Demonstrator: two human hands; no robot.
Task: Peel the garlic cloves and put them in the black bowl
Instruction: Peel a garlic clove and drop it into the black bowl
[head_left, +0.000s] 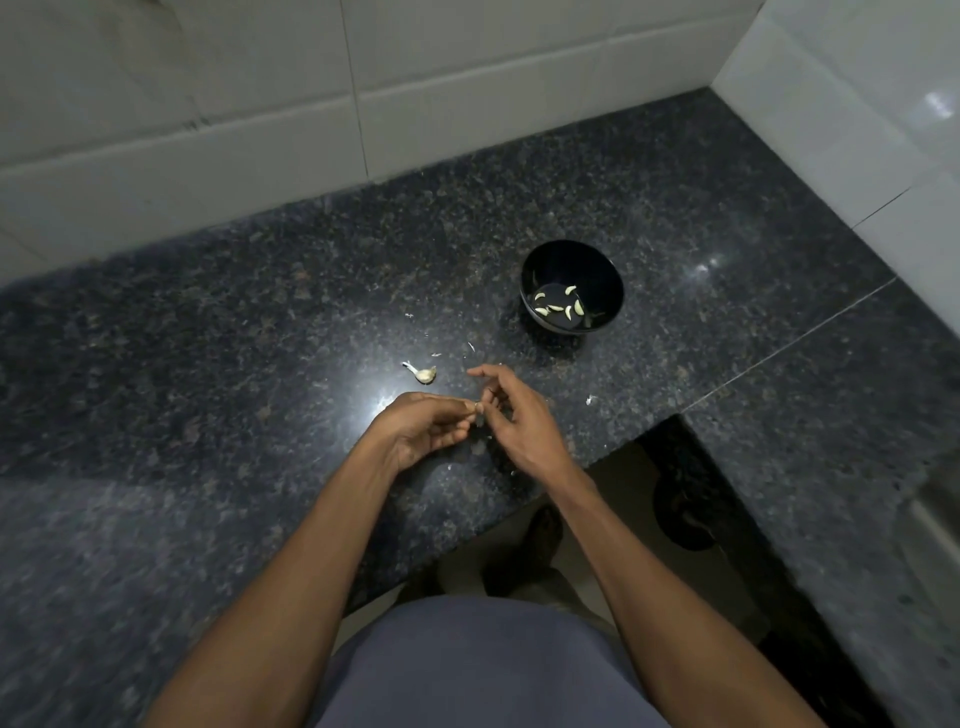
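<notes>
The black bowl (571, 260) stands on the dark granite counter, right of centre, with several peeled garlic cloves (558, 306) in its bottom. Nearer to me, both hands meet above the counter. My left hand (428, 423) curls its fingers round a small garlic clove (477, 410), which is mostly hidden. My right hand (511, 413) pinches the same clove from the right, its index finger sticking out towards the bowl. A garlic stem remnant (423, 373) with a bit of skin lies on the counter just beyond my left hand.
Small flakes of garlic skin (589, 399) lie scattered round my hands. White tiled walls (260, 104) close the counter at the back and right. The counter edge (519, 499) steps inward in front of me, with floor below.
</notes>
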